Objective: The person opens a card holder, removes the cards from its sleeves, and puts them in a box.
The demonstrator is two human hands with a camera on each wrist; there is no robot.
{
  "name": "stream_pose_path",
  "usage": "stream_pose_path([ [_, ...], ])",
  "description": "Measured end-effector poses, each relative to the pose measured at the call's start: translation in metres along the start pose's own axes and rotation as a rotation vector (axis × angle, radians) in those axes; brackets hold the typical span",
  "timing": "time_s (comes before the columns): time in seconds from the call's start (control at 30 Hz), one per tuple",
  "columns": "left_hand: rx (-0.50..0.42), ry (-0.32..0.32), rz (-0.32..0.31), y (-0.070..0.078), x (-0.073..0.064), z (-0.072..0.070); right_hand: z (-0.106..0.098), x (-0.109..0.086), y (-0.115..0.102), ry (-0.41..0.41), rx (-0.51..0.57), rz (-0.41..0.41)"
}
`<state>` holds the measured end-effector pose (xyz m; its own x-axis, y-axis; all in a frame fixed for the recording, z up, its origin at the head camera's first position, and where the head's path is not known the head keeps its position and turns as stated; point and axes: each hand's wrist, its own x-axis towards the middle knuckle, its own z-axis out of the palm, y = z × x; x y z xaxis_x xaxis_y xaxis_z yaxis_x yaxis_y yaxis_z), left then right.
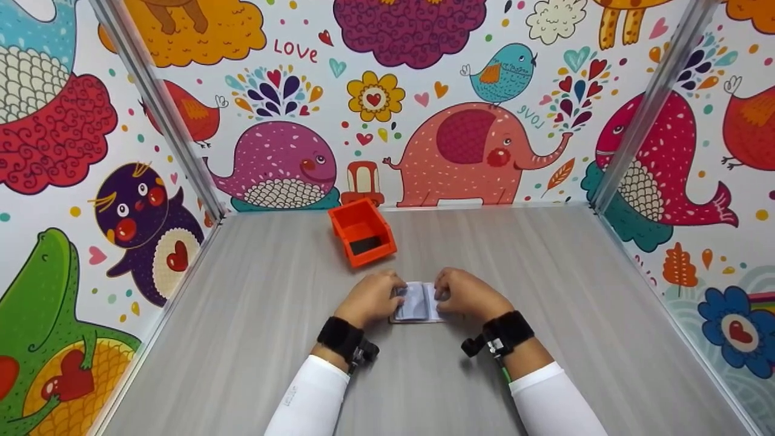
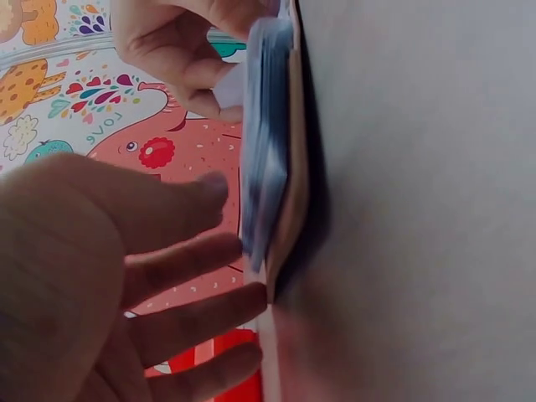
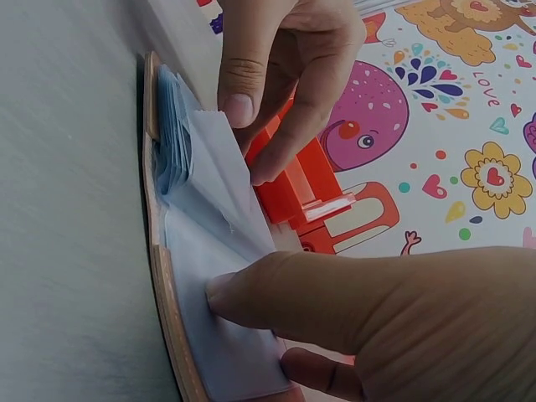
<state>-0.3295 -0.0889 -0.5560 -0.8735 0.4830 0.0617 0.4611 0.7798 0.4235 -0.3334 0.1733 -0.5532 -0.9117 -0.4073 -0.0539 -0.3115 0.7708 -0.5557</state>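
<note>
A card holder (image 1: 416, 301) with a tan cover lies spread on the grey table, its clear plastic sleeves (image 3: 175, 134) bunched on the left side. My left hand (image 1: 376, 295) is at that side. In the left wrist view, the left hand's fingers (image 2: 197, 318) reach the cover's edge, fairly straight, with the thumb apart from them. A raised sleeve (image 3: 222, 163) stands beside the left thumb in the right wrist view. My right hand (image 1: 469, 293) holds the other side, its thumb (image 3: 251, 289) pressed on a flat sleeve and a finger at the outer edge.
An orange bin (image 1: 363, 233) with a dark patch inside stands behind the card holder, slightly left. Printed cartoon panels (image 1: 290, 157) wall the table at the back and sides, with metal posts (image 1: 654, 103) at the back corners.
</note>
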Motion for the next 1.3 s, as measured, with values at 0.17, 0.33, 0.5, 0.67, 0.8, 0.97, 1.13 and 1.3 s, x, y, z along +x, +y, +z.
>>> stream_pose_path([
  [0.17,-0.009,0.012,0.001,-0.003,-0.003,0.002,-0.001,0.000,-0.001,-0.004,0.026,0.010],
  [0.33,-0.009,0.005,-0.006,-0.001,-0.003,0.003,-0.002,-0.002,-0.001,-0.007,0.028,0.009],
  [0.5,-0.003,0.022,0.026,0.000,-0.005,0.004,-0.002,-0.001,0.001,-0.005,-0.008,-0.049],
  [0.67,0.004,0.035,0.040,-0.001,-0.006,0.005,-0.003,0.000,0.002,-0.009,-0.014,-0.061],
  [0.8,0.005,0.031,0.031,0.000,-0.007,0.004,-0.002,0.001,0.003,-0.009,-0.016,-0.062],
  [0.97,0.009,0.019,0.019,0.004,-0.008,0.004,-0.002,0.000,0.002,-0.014,-0.018,-0.055],
  [1.13,0.004,0.012,0.004,0.008,-0.007,0.004,-0.002,0.000,0.001,-0.016,-0.016,-0.052],
  [1.3,-0.003,0.019,-0.005,0.010,-0.007,0.003,-0.002,0.001,0.001,-0.017,0.000,-0.044],
])
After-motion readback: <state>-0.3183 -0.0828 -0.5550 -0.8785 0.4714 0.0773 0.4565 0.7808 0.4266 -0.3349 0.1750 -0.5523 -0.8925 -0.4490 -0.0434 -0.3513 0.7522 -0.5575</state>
